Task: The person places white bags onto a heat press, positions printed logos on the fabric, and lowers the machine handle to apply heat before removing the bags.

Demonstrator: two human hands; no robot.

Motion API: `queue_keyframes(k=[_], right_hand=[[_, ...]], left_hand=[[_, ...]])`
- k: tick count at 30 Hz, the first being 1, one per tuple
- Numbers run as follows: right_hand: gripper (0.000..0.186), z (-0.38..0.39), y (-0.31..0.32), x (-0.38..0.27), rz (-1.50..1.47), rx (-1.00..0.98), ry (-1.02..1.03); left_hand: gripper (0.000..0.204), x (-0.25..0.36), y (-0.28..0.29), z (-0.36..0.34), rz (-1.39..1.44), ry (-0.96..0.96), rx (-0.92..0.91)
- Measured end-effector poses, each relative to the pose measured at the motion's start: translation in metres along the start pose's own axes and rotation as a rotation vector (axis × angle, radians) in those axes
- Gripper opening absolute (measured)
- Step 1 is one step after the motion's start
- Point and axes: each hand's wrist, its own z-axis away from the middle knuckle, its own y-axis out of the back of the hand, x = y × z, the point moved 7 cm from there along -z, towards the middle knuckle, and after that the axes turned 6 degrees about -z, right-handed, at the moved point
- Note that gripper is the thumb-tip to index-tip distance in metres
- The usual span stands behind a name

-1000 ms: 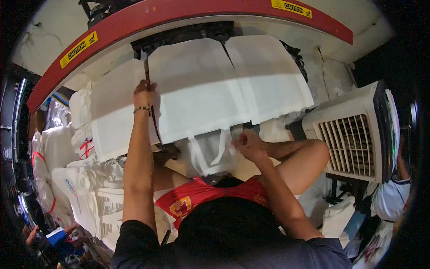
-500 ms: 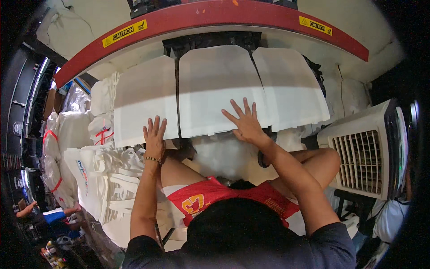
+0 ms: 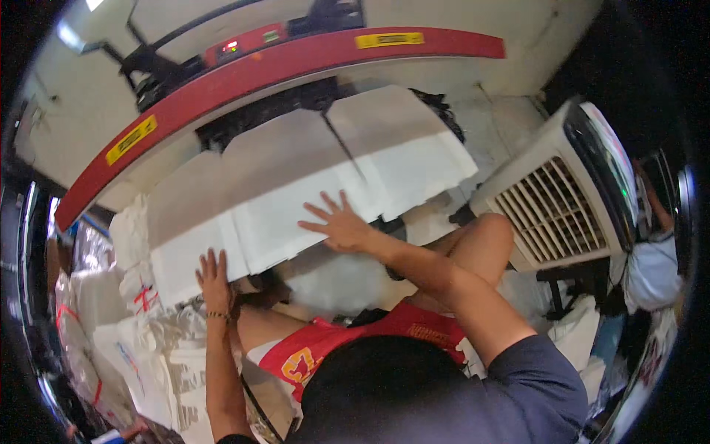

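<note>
Three white flat fabric panels lie side by side on the bed of a heat press: a left panel [image 3: 188, 200], a middle panel [image 3: 285, 166] and a right panel [image 3: 399, 140]. At the front edge of the left one, my left hand [image 3: 214, 280] rests palm down with its fingers extended. My right hand [image 3: 342, 224], fingers spread wide, lies flat near the front edge of the middle panel. Neither hand grips anything. Above the panels' far part, the red-edged upper plate [image 3: 288, 69] of the press is raised and casts a shadow on them.
White fabric pieces [image 3: 166, 370] are heaped beside my left arm, with clear plastic bundles [image 3: 74, 348] tied in red farther left. A white air cooler [image 3: 558, 200] with a slatted grille stands at the right. A small red control box [image 3: 244, 46] sits above the plate.
The view has swung and tilted, so the press slants and its control box shows. Both hands stay flat on the same panels.
</note>
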Motion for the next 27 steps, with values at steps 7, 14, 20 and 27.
queue_keyframes(k=[7,14,20,27], right_hand=[[0.063,0.033,0.075,0.008,-0.174,0.234,0.021],[0.021,0.321,0.377,0.177,0.436,0.937,-0.639],[0.070,0.551,0.449,0.267,0.349,0.483,-1.278],[0.059,0.577,0.434,0.318,-0.195,0.516,-1.141]], left_hand=[[0.072,-0.017,-0.002,0.010,0.044,-0.143,0.232],[0.035,0.142,0.080,0.017,0.552,-0.344,-0.137],[0.024,0.223,0.061,0.024,0.631,-0.491,-0.195],[0.025,0.238,0.058,0.022,0.600,-0.518,-0.245]])
